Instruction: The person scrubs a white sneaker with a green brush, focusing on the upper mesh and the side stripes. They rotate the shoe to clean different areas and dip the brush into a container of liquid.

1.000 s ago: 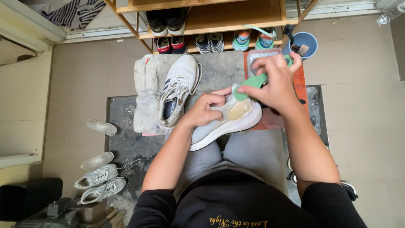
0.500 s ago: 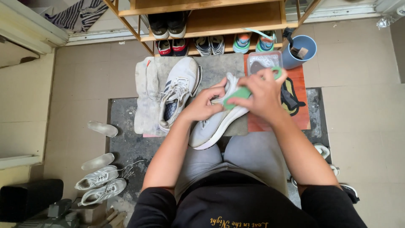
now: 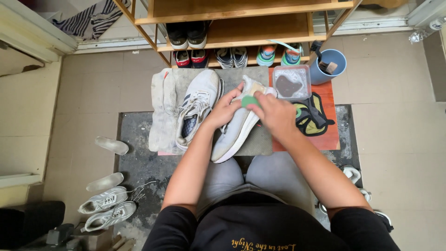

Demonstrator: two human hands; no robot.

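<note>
The left hand (image 3: 226,110) is closed around the upper of a grey sneaker (image 3: 237,130), holding it sole-side tilted on a grey mat (image 3: 260,142). The right hand (image 3: 274,114) pinches a green sponge (image 3: 250,100) against the shoe's toe end, fingers curled tight on it. At nine o'clock of the hands lies a second white sneaker (image 3: 197,107); at two o'clock, a clear tub of murky water (image 3: 291,82) and a blue bucket (image 3: 331,65).
</note>
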